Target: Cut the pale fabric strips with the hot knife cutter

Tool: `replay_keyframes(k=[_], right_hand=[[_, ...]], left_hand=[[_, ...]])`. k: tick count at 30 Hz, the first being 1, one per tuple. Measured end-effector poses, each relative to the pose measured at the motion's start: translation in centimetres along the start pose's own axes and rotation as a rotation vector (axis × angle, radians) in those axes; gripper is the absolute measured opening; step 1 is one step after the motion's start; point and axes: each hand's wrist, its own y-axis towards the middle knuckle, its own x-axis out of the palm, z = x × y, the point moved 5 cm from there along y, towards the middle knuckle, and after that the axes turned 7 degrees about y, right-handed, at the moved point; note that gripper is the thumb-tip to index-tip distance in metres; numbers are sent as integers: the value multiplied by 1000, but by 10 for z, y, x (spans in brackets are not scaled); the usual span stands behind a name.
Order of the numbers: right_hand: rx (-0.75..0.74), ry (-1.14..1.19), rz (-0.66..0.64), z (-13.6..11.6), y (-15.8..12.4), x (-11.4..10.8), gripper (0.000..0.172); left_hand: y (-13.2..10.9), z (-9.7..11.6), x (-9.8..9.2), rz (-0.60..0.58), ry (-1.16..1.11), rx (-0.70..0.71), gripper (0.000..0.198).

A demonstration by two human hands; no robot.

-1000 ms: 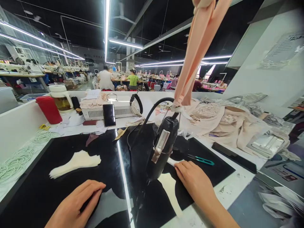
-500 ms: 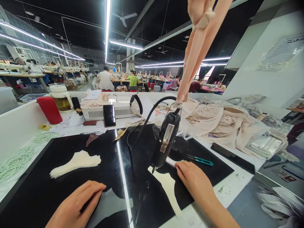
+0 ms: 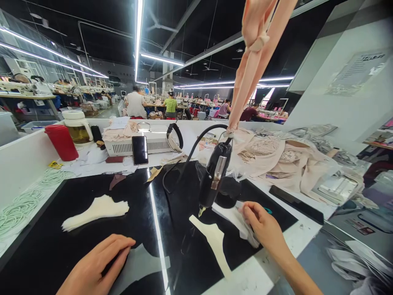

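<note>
My right hand (image 3: 264,225) is closed in a pinch at the edge of a thin white fabric piece (image 3: 238,205), over a loose stack of white cut pieces (image 3: 233,219). My left hand (image 3: 101,262) rests on the black mat (image 3: 101,186) with its fingers together, against a grey, sheer cut piece (image 3: 145,262); whether it grips the piece is hidden. Between my hands lies a cream shaped piece (image 3: 213,239). A black hot-glue gun (image 3: 215,176) hangs nozzle down just above its upper end. At the left sits a cream stack (image 3: 98,211) of similar shape.
Teal thread snips (image 3: 268,211) are mostly hidden behind my right hand. A phone (image 3: 140,150) leans on a white vented box (image 3: 123,146). A red cup (image 3: 62,143) and green cord loops (image 3: 21,209) are at left; beige garments (image 3: 276,151) are heaped at right.
My right hand has moved right and towards me and is now raised, uncovering the white stack and hiding most of the snips. A yellowish tip now shows at the gun's nozzle. My left hand stays put.
</note>
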Motion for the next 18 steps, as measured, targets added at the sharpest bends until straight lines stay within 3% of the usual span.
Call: replay_keyframes(k=[4,8,15,18], right_hand=[[151,237,64,16,3,-6,27],[229,419,141,17,1,-7,29],[199,640,259,-11,-8,-12,24],[179,663,258,-32,-19,-13,31]], left_hand=[[-1,-3,2,2,3,12,25],[0,-2,0,16,-2,9,25],[2,8,-4,30,-23,3,24],[4,10,-7,44,-32,5,24]])
